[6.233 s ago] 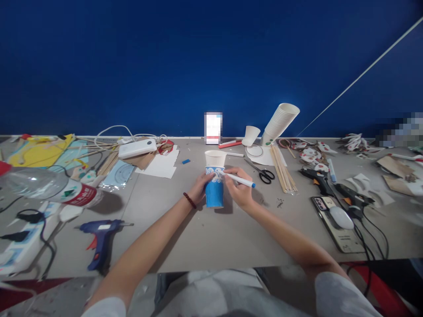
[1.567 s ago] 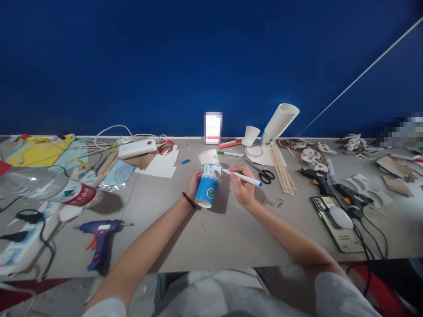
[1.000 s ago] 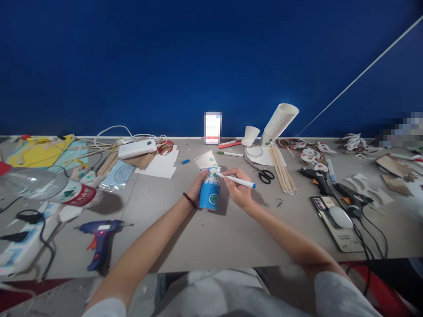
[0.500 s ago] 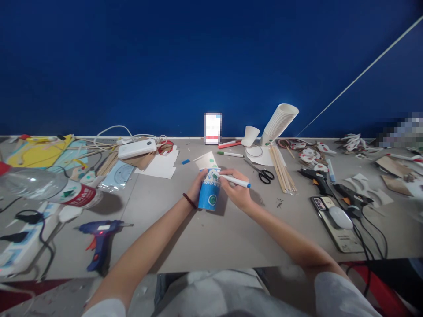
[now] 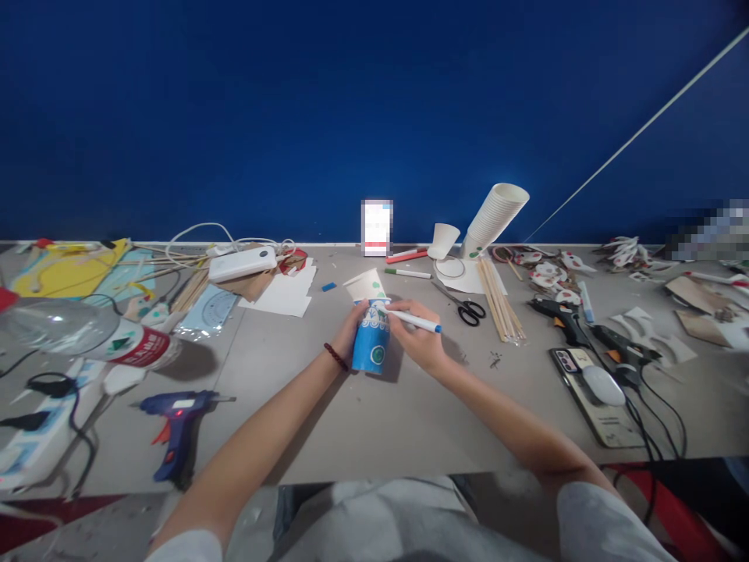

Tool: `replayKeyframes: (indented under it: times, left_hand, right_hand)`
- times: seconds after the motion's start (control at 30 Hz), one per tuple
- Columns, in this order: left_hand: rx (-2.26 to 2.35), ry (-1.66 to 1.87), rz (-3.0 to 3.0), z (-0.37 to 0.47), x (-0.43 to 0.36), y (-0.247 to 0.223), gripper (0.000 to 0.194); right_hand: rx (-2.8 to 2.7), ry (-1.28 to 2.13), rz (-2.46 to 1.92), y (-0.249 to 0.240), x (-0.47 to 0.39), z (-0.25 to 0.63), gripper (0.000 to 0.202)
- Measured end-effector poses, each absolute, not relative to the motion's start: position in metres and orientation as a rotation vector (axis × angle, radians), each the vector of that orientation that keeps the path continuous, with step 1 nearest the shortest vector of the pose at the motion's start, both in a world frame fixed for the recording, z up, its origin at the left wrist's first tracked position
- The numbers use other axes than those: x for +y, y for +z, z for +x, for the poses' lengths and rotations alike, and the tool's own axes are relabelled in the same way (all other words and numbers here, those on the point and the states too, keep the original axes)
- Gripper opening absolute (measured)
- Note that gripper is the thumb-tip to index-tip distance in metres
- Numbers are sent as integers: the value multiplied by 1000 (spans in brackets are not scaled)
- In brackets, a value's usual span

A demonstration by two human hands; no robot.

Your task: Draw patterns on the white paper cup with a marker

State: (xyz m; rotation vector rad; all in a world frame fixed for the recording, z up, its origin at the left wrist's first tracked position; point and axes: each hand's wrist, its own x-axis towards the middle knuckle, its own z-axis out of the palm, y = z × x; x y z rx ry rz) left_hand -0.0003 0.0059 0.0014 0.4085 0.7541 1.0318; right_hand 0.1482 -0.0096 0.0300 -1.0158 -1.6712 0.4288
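My left hand (image 5: 352, 332) is closed around the left side of a paper cup (image 5: 370, 347). Blue covers the cup's lower body, a round green mark sits low on it, and white scalloped lines run across its upper part. Behind its far end is a white cup with green marks (image 5: 368, 284); whether the two are joined I cannot tell. In my right hand (image 5: 418, 337) a white marker with a blue end (image 5: 418, 320) is pinched. Its tip is at the upper right of the blue cup, partly hidden by my fingers.
A blue glue gun (image 5: 179, 425) and a plastic bottle (image 5: 129, 336) lie left. Scissors (image 5: 468, 308), wooden sticks (image 5: 500, 304) and stacked paper cups (image 5: 495, 222) stand or lie to the right. Farther right are a phone (image 5: 591, 402) and corded black glue guns (image 5: 562, 316).
The marker and my right hand have shifted very slightly left. The blue cup has turned a little in my left hand.
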Motion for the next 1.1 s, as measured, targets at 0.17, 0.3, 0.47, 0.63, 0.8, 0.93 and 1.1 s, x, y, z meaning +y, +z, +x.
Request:
replayKeyframes:
  times: [0.17,0.3,0.47,0.63,0.8,0.93,1.1]
  left_hand:
    - [754,1057,421,0,6,0,45]
    - [751,1062,418,1,6,1,43]
    - [755,1060,416,1,5,2,41]
    - [763,1060,399,1,6,3,37]
    - [755,1078,385,1,5,4,35]
    - [746,1048,367,0,6,3,37]
    - [728,1027,374,0,6,3,38]
  right_hand:
    - [-1663,443,-1015,29,-9,149,11]
    - [-1657,461,-1031,29,-9,149,11]
    - [-1629,502,-1051,30,-9,149,11]
    - [-1620,500,-1044,28,-9,149,10]
    - [-1613,503,-1025,28,-9,149,8]
    - [-1615,500,-1016,30,-9,148,9]
    - [-1608,517,-1016,31,-10,148,10]
